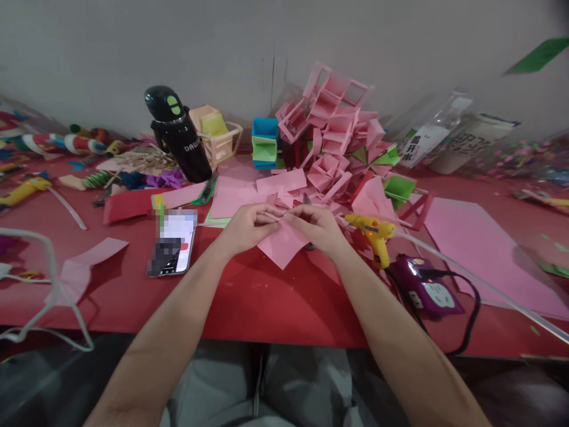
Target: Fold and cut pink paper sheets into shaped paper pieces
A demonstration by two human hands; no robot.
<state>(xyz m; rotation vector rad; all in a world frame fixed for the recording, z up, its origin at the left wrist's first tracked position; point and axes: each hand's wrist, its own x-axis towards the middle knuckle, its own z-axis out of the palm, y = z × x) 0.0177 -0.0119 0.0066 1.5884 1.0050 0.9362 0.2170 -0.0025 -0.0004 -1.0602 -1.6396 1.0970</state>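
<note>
A small sheet of pink paper (283, 246) is held over the red table, one corner pointing down toward me. My left hand (249, 226) pinches its upper left edge between thumb and fingers. On the upper right edge, my right hand (316, 226) has the same kind of pinch, and the two hands almost meet. Both sets of fingertips partly cover the paper's top edge, so any fold there is hard to make out. Just behind the hands lie pink paper scraps (281, 181). A yellow glue gun (373, 234) rests to the right of my right hand.
Folded pink paper pieces (333, 127) are heaped at the back. A phone (175, 243) and black bottle (181, 136) stand left. At right are a purple power box (429, 287) with cables, large pink sheets (493, 249) and a plastic bottle (438, 127). The red table (284, 314) ends before my lap.
</note>
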